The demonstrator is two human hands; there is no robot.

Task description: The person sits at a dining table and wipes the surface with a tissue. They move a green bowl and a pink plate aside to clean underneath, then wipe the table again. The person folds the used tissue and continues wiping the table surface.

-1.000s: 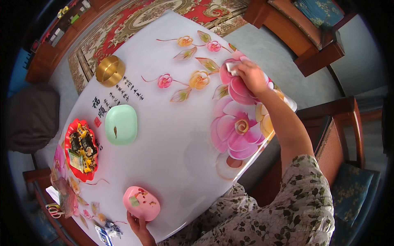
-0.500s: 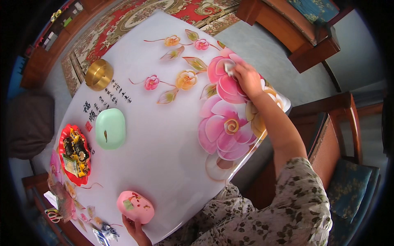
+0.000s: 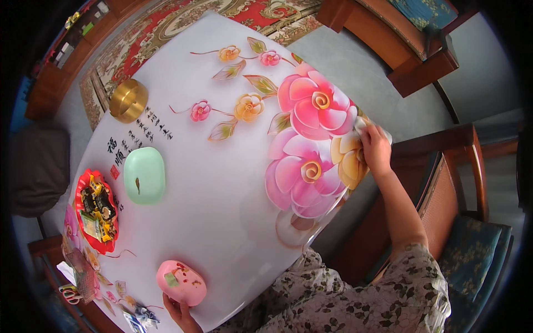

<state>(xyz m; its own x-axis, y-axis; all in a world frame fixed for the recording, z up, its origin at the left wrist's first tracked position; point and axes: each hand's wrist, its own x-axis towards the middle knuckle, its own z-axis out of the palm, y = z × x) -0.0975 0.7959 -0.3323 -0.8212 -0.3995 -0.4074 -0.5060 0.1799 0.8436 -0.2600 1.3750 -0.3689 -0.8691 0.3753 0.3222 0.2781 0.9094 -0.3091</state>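
At the near side of the table, my left hand (image 3: 183, 316) has its fingers closed on the edge of a pink rounded dish (image 3: 191, 288) with a small green square and reddish bits in it. The fingertips are partly hidden by the dish. Out at the table's right edge, my right hand (image 3: 377, 149) is closed on a crumpled white tissue (image 3: 360, 123), pressed to the flowered tabletop beside a yellow printed flower. Most of the tissue is hidden under the fingers.
A mint-green rounded box (image 3: 145, 183), a brass bowl (image 3: 128, 101) and a red scalloped tray (image 3: 101, 244) of wrapped snacks stand on the left of the table (image 3: 222, 183). Scissors (image 3: 70, 294) lie at the lower left. A wooden chair (image 3: 444, 183) is close on the right.
My right hand has moved with the tissue from the pink printed flower toward me and rightward, to the table's edge. My left hand stays at the pink dish.
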